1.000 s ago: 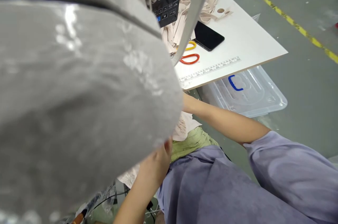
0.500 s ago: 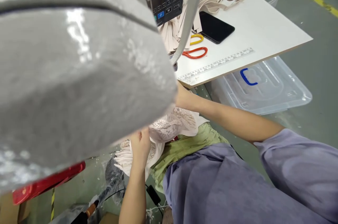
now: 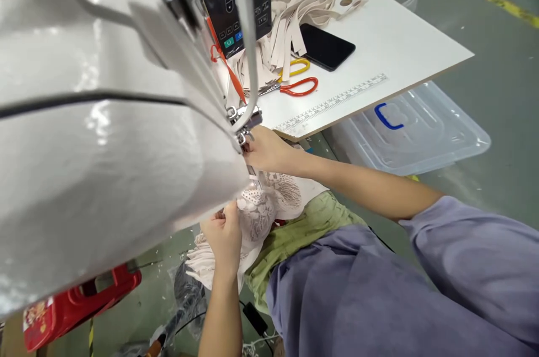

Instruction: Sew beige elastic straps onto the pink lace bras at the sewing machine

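Note:
A pale pink lace bra [image 3: 256,214] hangs over my lap, below the head of a white sewing machine [image 3: 168,160]. My left hand [image 3: 222,230] is closed in a pinch at the bra's edge, beside the lace cup. My right hand [image 3: 269,149] is up by the needle and presser foot [image 3: 244,135], its fingers curled. The machine hides the fingertips, so what they grip cannot be made out. Under the bra lies a green cloth [image 3: 290,233].
A white table [image 3: 404,37] holds beige fabric strips [image 3: 290,14], scissors [image 3: 298,86], a black phone [image 3: 328,47] and a clear ruler [image 3: 332,101]. A control panel [image 3: 244,14] stands behind the needle. Below are a lidded plastic box [image 3: 433,127] and a red plastic object [image 3: 84,306].
My view has shifted, so the presser foot and my right hand, which were behind the machine head, now show. My left hand stays at the bra's edge.

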`<state>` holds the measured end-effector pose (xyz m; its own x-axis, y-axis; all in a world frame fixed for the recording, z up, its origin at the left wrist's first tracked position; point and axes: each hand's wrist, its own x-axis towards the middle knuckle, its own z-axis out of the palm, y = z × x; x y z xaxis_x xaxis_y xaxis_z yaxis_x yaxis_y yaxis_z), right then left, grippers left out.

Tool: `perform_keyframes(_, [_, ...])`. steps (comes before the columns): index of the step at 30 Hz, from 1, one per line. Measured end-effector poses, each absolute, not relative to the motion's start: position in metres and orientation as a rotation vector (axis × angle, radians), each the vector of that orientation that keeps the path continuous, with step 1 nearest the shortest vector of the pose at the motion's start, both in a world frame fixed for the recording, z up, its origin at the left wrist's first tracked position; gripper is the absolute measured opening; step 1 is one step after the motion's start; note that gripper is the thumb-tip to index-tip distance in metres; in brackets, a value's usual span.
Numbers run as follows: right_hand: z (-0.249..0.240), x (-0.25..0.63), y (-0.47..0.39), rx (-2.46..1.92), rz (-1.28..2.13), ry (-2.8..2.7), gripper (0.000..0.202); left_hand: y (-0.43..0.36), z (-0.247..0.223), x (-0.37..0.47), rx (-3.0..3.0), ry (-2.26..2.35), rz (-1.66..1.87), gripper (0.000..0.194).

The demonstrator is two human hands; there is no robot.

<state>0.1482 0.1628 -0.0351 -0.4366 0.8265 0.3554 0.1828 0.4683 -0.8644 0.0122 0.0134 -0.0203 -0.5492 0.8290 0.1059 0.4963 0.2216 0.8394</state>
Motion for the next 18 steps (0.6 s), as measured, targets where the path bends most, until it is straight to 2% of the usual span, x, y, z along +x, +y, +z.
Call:
perform_keyframes(12, [-0.033, 0.16, 0.168, -0.851, 1.006, -1.9, 0.016, 0.019, -0.021, 0.017, 1.37, 2.191, 1.093, 0.028])
perform_keyframes(16, [-0.03, 0.163, 0.169, -0.837, 1.046, -1.903, 0.018, 0.021, -0.015, 0.011, 1.328, 2.232, 0.945, 0.036])
perform_keyframes(18, [-0.027, 0.163, 0.168, -0.833, 1.055, -1.894, 0.016, 0.023, -0.009, 0.009, 1.303, 2.114, 0.847, 0.041])
